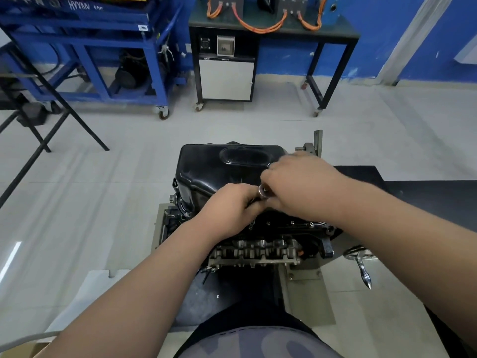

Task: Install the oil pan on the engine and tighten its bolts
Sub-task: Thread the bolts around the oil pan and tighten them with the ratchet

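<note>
Item: oil pan point(211, 166), black pressed metal with a glossy coat and an oval recess on top.
Location: we found it seated on the upturned engine point(258, 251), its flange down on the block, on a stand in the middle of the floor.
Left hand: left hand point(229, 210) was curled round the dark shank of a chrome tool point(263, 191) at the near edge of the pan.
Right hand: right hand point(302, 184) was closed over the tool's bright end, touching the left; its fingertips were hidden from us.
Fasteners: flange bolts point(292, 222) stood in a row along the near flange. How far they were driven in we could not tell.
Handling, our judgement: stiff and moderately heavy, with smooth walls that would be slippery if oily. The thin flange would bend or dent if forced.
Where to hold: by the flange edges at both ends, not by the sloped glossy sides.
Writing: the blue cart point(124, 40) bore white lettering cut off at the frame's top, something like "HYVAN", which we could not read with certainty.
Other labels: the small plates on the black bench point(335, 71) cabinet were too small to read.
</note>
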Demonstrator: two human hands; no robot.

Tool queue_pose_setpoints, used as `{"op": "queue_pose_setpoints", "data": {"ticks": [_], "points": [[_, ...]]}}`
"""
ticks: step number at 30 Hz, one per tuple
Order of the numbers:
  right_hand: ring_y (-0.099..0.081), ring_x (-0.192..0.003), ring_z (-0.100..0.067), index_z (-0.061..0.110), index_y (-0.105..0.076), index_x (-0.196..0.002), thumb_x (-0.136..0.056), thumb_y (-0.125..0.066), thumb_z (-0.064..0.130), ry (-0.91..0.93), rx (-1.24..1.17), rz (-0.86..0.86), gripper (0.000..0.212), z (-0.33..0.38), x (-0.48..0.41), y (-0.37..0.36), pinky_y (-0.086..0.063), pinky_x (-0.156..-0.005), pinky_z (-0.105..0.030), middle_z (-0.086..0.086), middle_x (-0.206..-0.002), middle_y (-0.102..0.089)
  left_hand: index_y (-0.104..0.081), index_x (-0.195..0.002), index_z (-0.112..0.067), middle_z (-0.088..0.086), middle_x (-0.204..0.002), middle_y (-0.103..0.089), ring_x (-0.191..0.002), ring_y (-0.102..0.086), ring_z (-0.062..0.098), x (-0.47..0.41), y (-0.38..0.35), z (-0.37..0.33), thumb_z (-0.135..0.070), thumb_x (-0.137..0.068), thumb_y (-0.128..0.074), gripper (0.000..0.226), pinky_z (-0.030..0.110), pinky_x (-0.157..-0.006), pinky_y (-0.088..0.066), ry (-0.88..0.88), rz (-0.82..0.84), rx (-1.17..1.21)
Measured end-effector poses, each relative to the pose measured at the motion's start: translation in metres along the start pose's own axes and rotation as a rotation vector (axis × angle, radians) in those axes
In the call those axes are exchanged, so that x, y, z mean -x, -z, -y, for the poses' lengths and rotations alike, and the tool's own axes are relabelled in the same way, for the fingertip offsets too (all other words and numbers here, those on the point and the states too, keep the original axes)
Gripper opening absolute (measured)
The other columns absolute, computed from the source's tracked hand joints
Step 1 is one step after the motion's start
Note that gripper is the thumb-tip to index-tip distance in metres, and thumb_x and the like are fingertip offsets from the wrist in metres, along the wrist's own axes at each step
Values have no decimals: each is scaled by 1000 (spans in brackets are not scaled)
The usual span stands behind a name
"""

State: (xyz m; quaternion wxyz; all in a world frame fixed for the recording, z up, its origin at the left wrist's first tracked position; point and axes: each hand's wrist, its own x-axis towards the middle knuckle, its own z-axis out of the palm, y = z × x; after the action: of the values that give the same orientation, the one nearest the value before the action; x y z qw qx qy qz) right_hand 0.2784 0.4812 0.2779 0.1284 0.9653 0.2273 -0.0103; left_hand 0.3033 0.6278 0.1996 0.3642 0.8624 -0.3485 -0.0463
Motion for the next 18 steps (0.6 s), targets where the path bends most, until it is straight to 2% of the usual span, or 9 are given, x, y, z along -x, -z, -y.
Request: {"op": "queue_pose_setpoints", "data": {"ticks": [2,3,5,7,9,10,13,15,18], "points": [[-54,-101,-19,26,-56,-105,-87,-49,44,67,43,9,26,-9,-2,4,-39,-90,-36,4,-103,-58,-41,-61,-32,-11,-51,-43,-51,-40,6,-2,0,1,-31,-90,-57,33,26,-52,-32,-1,-9,-3],[-55,-94,-19,26,-57,-100,-87,-49,46,51,43,4,26,-8,-2,5,-39,-88,-36,4,-100,-59,-37,-58,-33,-11,-49,-41,-50,-40,4,-2,-1,2,-32,-90,-56,37,22,-50,-29,5,-22,-12],[-50,-64,-16,24,-50,-72,-86,-43,56,-41,46,-22,36,-2,-1,3,-39,-66,-30,2,-80,-59,-33,-55,-34,-12,-49,-39,-49,-41,2,0,-2,1,-32,-88,-55,39,20,-48,-26,33,-58,-29],[-34,-48,-11,22,-39,-56,-83,-40,66,-200,-14,-3,51,7,2,2,-23,-48,-25,3,-61,-46,-34,-56,-35,-14,-51,-40,-51,-41,2,1,-5,1,-23,-82,-57,37,24,-52,-29,48,-102,-2],[-33,-48,-11,22,-37,-53,-81,-44,66,-292,-97,15,53,6,4,2,-20,-45,-25,3,-57,-40,-34,-54,-35,-15,-51,-39,-51,-42,1,2,-8,2,-16,-80,-61,42,25,-53,-30,41,-152,12],[-38,-51,-12,21,-40,-57,-82,-46,62,-255,-88,3,49,4,3,1,-23,-47,-25,2,-61,-44,-37,-54,-34,-14,-51,-39,-52,-43,1,2,-8,1,-19,-82,-63,42,24,-53,-30,29,-157,7],[-57,-87,-21,24,-58,-91,-86,-51,42,-5,-2,-39,20,-8,2,0,-39,-72,-33,2,-95,-58,-58,-67,-16,-9,-58,-48,-57,-45,7,1,-9,3,-26,-86,-62,22,29,-55,-39,-24,-109,-22],[-57,-96,-22,27,-58,-105,-85,-53,38,51,35,-35,23,-12,2,3,-39,-83,-36,3,-102,-56,-59,-70,-13,-9,-59,-48,-58,-45,9,1,-10,4,-28,-86,-62,22,28,-56,-38,-22,-117,-31],[-57,-70,-21,23,-52,-70,-84,-46,54,-62,36,-64,34,-2,2,-2,-35,-62,-30,3,-77,-55,-43,-60,-21,-11,-53,-39,-53,-39,8,2,-13,4,-29,-83,-61,30,26,-52,-31,9,-158,-62]]}}
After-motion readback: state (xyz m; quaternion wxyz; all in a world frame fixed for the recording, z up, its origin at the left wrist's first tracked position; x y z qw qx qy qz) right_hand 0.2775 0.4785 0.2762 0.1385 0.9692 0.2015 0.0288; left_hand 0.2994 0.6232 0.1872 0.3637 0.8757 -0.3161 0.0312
